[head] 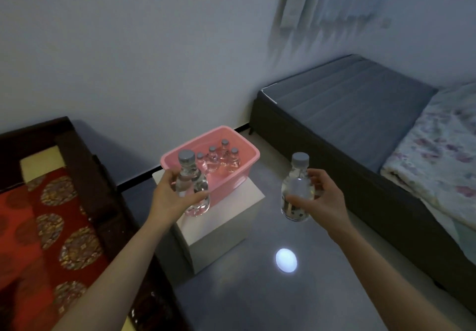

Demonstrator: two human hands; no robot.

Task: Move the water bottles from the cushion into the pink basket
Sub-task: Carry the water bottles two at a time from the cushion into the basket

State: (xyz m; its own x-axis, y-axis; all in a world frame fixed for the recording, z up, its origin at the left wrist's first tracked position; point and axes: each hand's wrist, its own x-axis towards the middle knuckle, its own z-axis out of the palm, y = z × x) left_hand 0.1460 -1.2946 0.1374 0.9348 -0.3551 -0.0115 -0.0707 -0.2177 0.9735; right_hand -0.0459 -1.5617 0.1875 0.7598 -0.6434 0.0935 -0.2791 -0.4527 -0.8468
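Left forearm (116,266) and right forearm (381,274) are bare and reach forward, well apart. Left hand (173,196) wraps fingers and thumb around an upright bottle (193,186). Right hand (325,198) grips a second bottle (296,189), also upright, thumb across its front.

A single wide head-worn camera looks forward and down, close above the pink basket (231,182).

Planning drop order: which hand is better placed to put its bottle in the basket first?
Left: left hand holds left bottle by the basket's near rim; right hand holds right bottle aside, over floor.
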